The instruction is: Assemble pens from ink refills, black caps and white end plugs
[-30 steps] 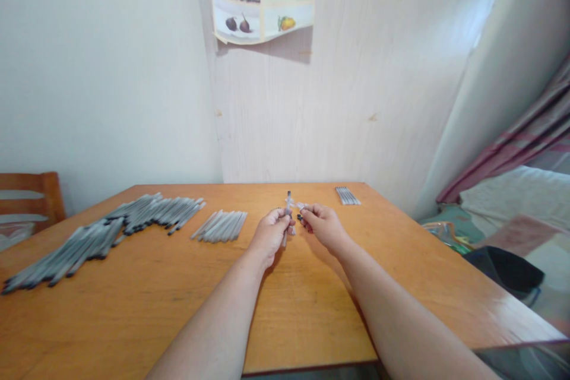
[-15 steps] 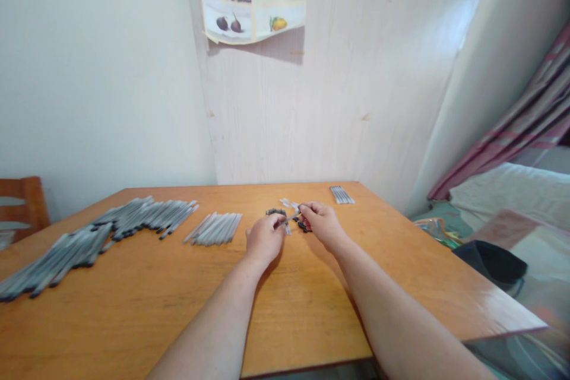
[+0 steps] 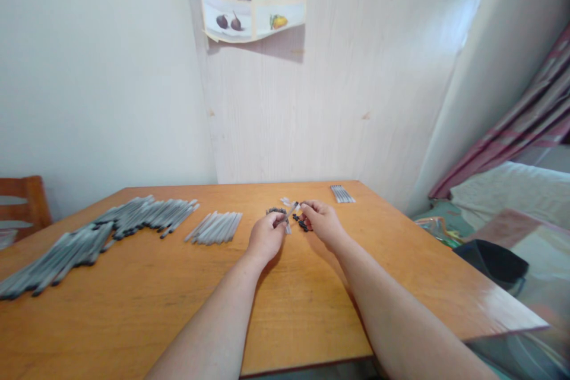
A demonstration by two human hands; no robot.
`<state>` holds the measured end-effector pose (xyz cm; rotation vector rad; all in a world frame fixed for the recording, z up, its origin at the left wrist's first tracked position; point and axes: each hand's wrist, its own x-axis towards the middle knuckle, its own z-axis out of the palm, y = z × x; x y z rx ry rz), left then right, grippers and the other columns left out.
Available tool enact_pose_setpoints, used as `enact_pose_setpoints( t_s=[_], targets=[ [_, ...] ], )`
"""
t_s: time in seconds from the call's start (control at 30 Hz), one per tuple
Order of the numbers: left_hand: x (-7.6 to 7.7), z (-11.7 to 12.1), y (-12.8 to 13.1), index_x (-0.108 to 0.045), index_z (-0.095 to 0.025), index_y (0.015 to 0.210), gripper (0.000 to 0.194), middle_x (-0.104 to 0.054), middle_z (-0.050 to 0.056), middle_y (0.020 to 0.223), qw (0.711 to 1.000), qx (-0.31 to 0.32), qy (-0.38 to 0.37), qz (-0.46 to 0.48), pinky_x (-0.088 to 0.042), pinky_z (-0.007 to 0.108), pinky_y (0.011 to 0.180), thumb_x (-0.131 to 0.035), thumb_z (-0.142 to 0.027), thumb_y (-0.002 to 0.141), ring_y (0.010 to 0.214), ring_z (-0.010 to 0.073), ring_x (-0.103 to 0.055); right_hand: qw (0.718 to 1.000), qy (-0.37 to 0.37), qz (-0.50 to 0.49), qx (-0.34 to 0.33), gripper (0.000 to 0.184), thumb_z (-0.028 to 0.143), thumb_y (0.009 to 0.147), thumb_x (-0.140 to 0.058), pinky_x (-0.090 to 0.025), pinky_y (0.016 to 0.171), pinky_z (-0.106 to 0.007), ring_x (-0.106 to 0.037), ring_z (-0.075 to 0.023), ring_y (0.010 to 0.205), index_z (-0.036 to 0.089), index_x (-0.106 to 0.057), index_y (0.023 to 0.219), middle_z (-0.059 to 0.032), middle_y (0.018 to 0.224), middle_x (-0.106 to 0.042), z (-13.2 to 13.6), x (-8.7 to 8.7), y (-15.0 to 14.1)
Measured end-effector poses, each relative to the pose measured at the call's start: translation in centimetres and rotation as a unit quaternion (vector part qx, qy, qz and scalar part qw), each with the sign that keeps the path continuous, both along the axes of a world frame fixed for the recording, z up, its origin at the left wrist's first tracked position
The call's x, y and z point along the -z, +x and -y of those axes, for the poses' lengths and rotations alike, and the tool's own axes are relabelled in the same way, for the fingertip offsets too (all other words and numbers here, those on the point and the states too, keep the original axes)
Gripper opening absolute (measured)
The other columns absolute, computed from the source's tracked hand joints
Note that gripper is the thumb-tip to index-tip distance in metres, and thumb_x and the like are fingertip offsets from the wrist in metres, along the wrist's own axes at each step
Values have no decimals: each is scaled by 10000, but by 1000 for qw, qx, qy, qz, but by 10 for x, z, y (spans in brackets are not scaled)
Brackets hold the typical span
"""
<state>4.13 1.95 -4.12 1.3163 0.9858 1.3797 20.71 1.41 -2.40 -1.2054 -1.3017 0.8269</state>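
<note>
My left hand (image 3: 266, 236) is closed round a thin grey pen barrel (image 3: 290, 212) that slants up toward the right. My right hand (image 3: 321, 221) pinches at the barrel's upper end, fingers pressed together; whatever small piece it holds is hidden. Small black caps (image 3: 303, 224) lie on the wooden table (image 3: 285, 309) just below the two hands, and a few more dark bits (image 3: 275, 211) lie behind my left hand.
A small row of grey barrels (image 3: 214, 227) lies left of my hands, and a long spread of pens with black tips (image 3: 93, 234) runs to the table's left edge. A short bundle (image 3: 342, 194) lies at the far right. Wooden chair (image 3: 22, 202) left; bedding and a dark bag right.
The pen barrel stood upright in my left hand a second ago; it has tipped to a slant and both hands have sunk closer to the table. The view shifted slightly.
</note>
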Motion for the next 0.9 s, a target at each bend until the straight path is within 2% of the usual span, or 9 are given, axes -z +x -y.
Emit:
enact_pose_setpoints(
  t_s=[0.1,0.2,0.37,0.47,0.67,0.8,0.9],
  targets=[
    [-4,2,3,-713,-173,855,139,-713,55,800,1000,24,-15,13,-450,242,705,-691,-173,717,705,151,-621,999,14,32,-10,247,393,800,-558,-393,500,-217,-490,-97,521,161,-639,773,-5,633,-604,-1,3,-1],
    [-8,4,2,-686,-156,909,152,-715,63,795,998,26,-44,46,-452,235,657,-657,-228,777,652,132,-618,996,7,74,-49,215,352,789,-575,-380,497,-209,-497,-99,535,168,-592,680,2,607,-586,3,3,-5],
    [-10,1,-3,-628,-152,966,182,-730,94,894,988,11,-81,133,-481,230,661,-647,-248,812,751,146,-680,984,-48,105,-133,176,292,784,-595,-362,467,-198,-513,-98,530,170,-587,658,-7,620,-620,14,-1,-14],
    [-11,-1,-4,-596,-155,969,163,-726,93,927,976,16,-101,191,-495,218,654,-644,-209,822,784,141,-692,981,-69,102,-153,150,276,773,-627,-365,459,-188,-524,-95,534,167,-608,672,-8,628,-638,17,0,-17],
    [-17,3,-4,-576,-150,952,108,-724,100,929,964,34,-116,237,-511,219,645,-605,-151,848,781,142,-698,983,-104,37,-148,176,309,775,-649,-340,432,-187,-485,-80,485,147,-622,711,-20,615,-633,11,8,-19],
    [-17,1,-3,-576,-150,961,120,-725,100,932,964,44,-115,236,-514,227,683,-597,-148,843,802,139,-697,988,-93,25,-121,189,310,746,-667,-327,440,-196,-460,-80,477,156,-595,664,3,556,-579,8,9,-19],
    [-15,-1,-3,-585,-156,965,174,-723,88,943,974,26,-102,201,-499,219,683,-640,-183,803,794,129,-689,992,-67,47,-93,202,319,734,-658,-314,454,-206,-438,-81,474,158,-590,632,16,522,-544,5,8,-16]
  ],
)
